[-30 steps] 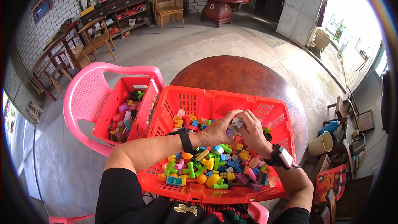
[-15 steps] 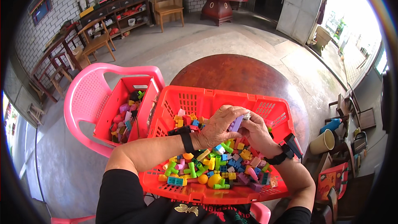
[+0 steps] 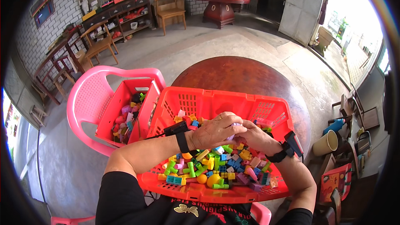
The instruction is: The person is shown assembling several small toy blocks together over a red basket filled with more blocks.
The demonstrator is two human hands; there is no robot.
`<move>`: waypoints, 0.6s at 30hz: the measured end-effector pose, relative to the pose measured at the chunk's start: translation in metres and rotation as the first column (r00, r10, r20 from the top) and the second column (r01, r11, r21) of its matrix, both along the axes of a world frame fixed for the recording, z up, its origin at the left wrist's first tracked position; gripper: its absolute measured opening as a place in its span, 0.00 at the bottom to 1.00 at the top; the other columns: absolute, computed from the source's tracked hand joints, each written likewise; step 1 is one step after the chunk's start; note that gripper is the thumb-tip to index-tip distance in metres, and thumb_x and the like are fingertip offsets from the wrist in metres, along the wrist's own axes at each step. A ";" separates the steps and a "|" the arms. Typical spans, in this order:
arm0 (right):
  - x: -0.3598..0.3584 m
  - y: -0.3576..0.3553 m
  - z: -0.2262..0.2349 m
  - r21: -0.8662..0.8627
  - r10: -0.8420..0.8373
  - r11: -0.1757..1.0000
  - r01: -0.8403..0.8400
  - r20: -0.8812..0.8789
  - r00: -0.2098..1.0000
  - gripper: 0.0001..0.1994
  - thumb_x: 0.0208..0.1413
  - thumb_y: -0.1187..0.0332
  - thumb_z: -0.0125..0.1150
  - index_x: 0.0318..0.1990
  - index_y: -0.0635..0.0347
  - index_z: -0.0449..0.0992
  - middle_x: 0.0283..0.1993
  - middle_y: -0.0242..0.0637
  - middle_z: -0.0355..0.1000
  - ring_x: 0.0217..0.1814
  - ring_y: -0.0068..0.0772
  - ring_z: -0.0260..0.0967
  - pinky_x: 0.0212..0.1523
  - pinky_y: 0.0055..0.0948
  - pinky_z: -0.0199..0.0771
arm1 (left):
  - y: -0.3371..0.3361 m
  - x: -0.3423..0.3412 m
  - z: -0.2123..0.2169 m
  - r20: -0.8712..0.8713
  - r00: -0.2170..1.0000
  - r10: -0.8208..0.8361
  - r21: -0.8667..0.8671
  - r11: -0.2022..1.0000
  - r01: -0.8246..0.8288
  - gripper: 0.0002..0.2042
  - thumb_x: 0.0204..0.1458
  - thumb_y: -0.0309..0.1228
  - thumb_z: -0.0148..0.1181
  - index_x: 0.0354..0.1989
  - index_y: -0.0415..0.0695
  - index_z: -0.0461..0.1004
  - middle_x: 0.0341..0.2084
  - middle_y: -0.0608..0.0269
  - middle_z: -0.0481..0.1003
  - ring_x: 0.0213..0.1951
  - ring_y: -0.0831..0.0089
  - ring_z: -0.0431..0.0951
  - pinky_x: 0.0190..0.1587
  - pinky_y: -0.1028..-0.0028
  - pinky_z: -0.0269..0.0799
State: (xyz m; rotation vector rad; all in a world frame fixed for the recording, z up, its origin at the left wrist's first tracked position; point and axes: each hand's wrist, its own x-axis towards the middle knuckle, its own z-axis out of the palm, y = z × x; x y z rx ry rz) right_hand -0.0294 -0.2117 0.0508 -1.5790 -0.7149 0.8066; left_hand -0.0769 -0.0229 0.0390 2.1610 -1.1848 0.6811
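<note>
Above a red slotted plastic basket (image 3: 208,93), my two hands meet with curled fingers around a light purple toy block (image 3: 236,126). My left hand (image 3: 211,133) is closed on it from one side, and my right hand (image 3: 259,139) closes on it from the other. Only a small part of the block shows between the fingers. Below the hands lies a mixed heap of building pieces, among them a green tube piece (image 3: 190,169), a yellow ball (image 3: 213,180), a teal-blue block (image 3: 174,180) and a pink piece (image 3: 253,173).
The basket rests by a round dark wooden table (image 3: 233,73). To the left, a pink plastic chair (image 3: 89,96) carries a red box (image 3: 107,109) with more toy pieces. Farther right stand a cream bucket (image 3: 325,142) and some wooden furniture.
My hands have closed more tightly around the purple block and sunk a little. A white bit seen at my right fingers before is now hidden, and less of the block shows.
</note>
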 end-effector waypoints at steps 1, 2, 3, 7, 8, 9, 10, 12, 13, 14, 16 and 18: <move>0.003 -0.002 -0.002 -0.084 0.075 0.993 -0.078 -0.037 0.996 0.08 0.57 0.69 0.48 0.38 0.62 0.71 0.29 0.31 0.69 0.27 0.17 0.63 0.26 0.19 0.63 | -0.001 -0.002 0.002 -0.058 0.998 -0.001 0.013 1.000 0.002 0.26 0.40 0.30 0.68 0.50 0.45 0.64 0.46 0.56 0.65 0.47 0.55 0.66 0.49 0.62 0.64; 0.005 -0.002 -0.006 -0.081 0.076 0.994 -0.079 -0.034 0.996 0.08 0.57 0.69 0.48 0.38 0.62 0.71 0.29 0.31 0.69 0.27 0.17 0.63 0.26 0.19 0.63 | -0.002 -0.004 0.000 -0.056 0.998 0.000 0.015 1.000 0.001 0.26 0.40 0.30 0.68 0.50 0.45 0.64 0.46 0.56 0.65 0.47 0.55 0.66 0.49 0.62 0.64; 0.006 -0.002 -0.012 -0.031 0.117 0.992 -0.123 -0.142 0.983 0.08 0.56 0.69 0.48 0.39 0.62 0.71 0.30 0.31 0.69 0.27 0.18 0.63 0.26 0.19 0.63 | -0.002 -0.004 -0.002 -0.082 0.996 0.040 0.011 0.999 -0.040 0.26 0.40 0.30 0.68 0.48 0.45 0.64 0.44 0.56 0.64 0.46 0.54 0.66 0.47 0.62 0.64; 0.011 -0.002 -0.006 0.027 0.134 0.991 -0.131 -0.235 0.963 0.13 0.57 0.70 0.45 0.48 0.64 0.67 0.37 0.37 0.72 0.34 0.27 0.70 0.33 0.25 0.71 | -0.001 0.004 -0.004 -0.080 0.993 0.087 -0.052 0.994 -0.092 0.26 0.38 0.30 0.68 0.46 0.45 0.64 0.41 0.56 0.64 0.44 0.54 0.66 0.46 0.62 0.64; 0.011 -0.002 -0.004 0.028 0.135 0.991 -0.132 -0.233 0.963 0.13 0.57 0.70 0.45 0.48 0.64 0.67 0.37 0.37 0.72 0.34 0.27 0.70 0.33 0.25 0.71 | 0.001 0.006 -0.003 -0.078 0.993 0.089 -0.052 0.994 -0.093 0.26 0.38 0.30 0.68 0.46 0.45 0.64 0.41 0.56 0.64 0.44 0.54 0.66 0.46 0.62 0.64; 0.011 -0.003 -0.002 0.084 0.086 0.994 -0.066 -0.267 0.960 0.12 0.57 0.69 0.45 0.47 0.63 0.68 0.36 0.36 0.71 0.32 0.24 0.69 0.32 0.23 0.69 | 0.002 0.008 -0.001 -0.098 0.986 0.134 -0.066 0.988 -0.140 0.26 0.38 0.29 0.68 0.46 0.44 0.64 0.41 0.56 0.64 0.44 0.54 0.66 0.47 0.63 0.64; 0.011 -0.002 0.000 0.137 0.040 0.991 0.002 -0.303 0.952 0.11 0.56 0.68 0.46 0.45 0.62 0.68 0.36 0.35 0.71 0.31 0.21 0.67 0.30 0.21 0.67 | 0.003 0.009 0.000 -0.118 0.977 0.177 -0.080 0.979 -0.187 0.26 0.38 0.29 0.68 0.46 0.44 0.64 0.41 0.56 0.64 0.44 0.55 0.66 0.48 0.63 0.64; 0.011 -0.001 0.005 0.198 0.040 0.980 0.030 -0.337 0.941 0.11 0.57 0.70 0.46 0.45 0.63 0.67 0.39 0.36 0.71 0.36 0.23 0.70 0.34 0.21 0.70 | 0.006 0.012 -0.003 -0.179 0.960 0.215 -0.093 0.968 -0.234 0.25 0.39 0.28 0.67 0.47 0.44 0.64 0.42 0.55 0.64 0.45 0.55 0.66 0.49 0.64 0.63; 0.011 -0.001 0.006 0.198 0.002 0.979 0.054 -0.273 0.962 0.10 0.58 0.71 0.47 0.46 0.63 0.67 0.40 0.36 0.71 0.38 0.23 0.71 0.35 0.20 0.71 | 0.007 0.013 -0.005 -0.235 0.950 0.206 -0.122 0.963 -0.239 0.25 0.39 0.30 0.67 0.47 0.44 0.64 0.42 0.55 0.64 0.46 0.55 0.66 0.50 0.63 0.63; 0.010 0.000 0.006 0.199 -0.037 0.977 0.080 -0.210 0.977 0.10 0.59 0.72 0.47 0.46 0.63 0.67 0.40 0.35 0.71 0.39 0.23 0.71 0.37 0.20 0.73 | 0.008 0.014 -0.006 -0.291 0.937 0.192 -0.152 0.958 -0.244 0.25 0.40 0.31 0.67 0.47 0.44 0.64 0.42 0.55 0.64 0.46 0.55 0.66 0.50 0.63 0.63; 0.011 0.001 0.000 0.205 -0.072 0.972 0.117 -0.213 0.974 0.09 0.59 0.72 0.48 0.47 0.62 0.67 0.40 0.34 0.71 0.39 0.23 0.71 0.36 0.20 0.73 | 0.007 0.015 -0.008 -0.317 0.935 0.157 -0.175 0.960 -0.221 0.25 0.40 0.32 0.67 0.47 0.44 0.64 0.43 0.55 0.65 0.47 0.56 0.66 0.50 0.63 0.63; 0.011 0.002 -0.008 0.212 -0.108 0.965 0.154 -0.214 0.971 0.09 0.60 0.73 0.48 0.47 0.61 0.67 0.40 0.33 0.71 0.38 0.22 0.72 0.36 0.19 0.74 | 0.003 0.012 -0.007 -0.341 0.932 0.120 -0.197 0.960 -0.196 0.25 0.40 0.33 0.67 0.47 0.44 0.64 0.43 0.55 0.65 0.48 0.56 0.66 0.51 0.63 0.63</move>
